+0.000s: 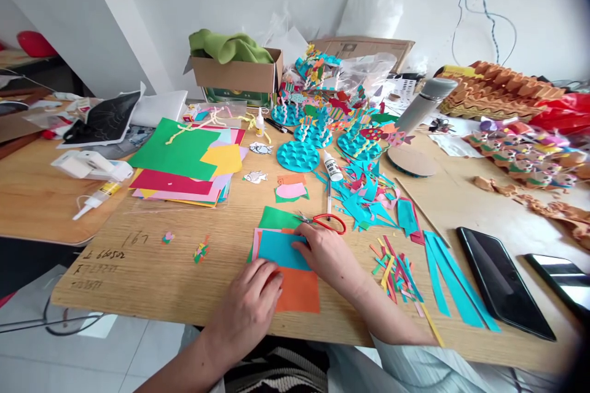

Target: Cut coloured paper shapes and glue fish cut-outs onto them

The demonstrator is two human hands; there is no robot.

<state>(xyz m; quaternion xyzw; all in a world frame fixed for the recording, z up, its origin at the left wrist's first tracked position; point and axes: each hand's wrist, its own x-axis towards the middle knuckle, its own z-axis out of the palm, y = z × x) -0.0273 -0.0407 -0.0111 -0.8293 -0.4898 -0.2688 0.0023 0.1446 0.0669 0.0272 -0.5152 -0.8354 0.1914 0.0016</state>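
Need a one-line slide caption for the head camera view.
Left hand and right hand rest on teal paper atop orange paper beside red-handled scissors on a wooden table.

Right now the flat orange-and-teal paper sheets [297, 291] are lying front and centre on the light wooden table [133, 276], red-handled scissors [316, 218] are sitting just behind them, a loose stack of coloured paper [184, 163] is lying to the left, teal paper strips [461, 295] are lying to the right beside a black rectangular tablet [502, 282], and a brown cardboard box [237, 77] is standing at the back.
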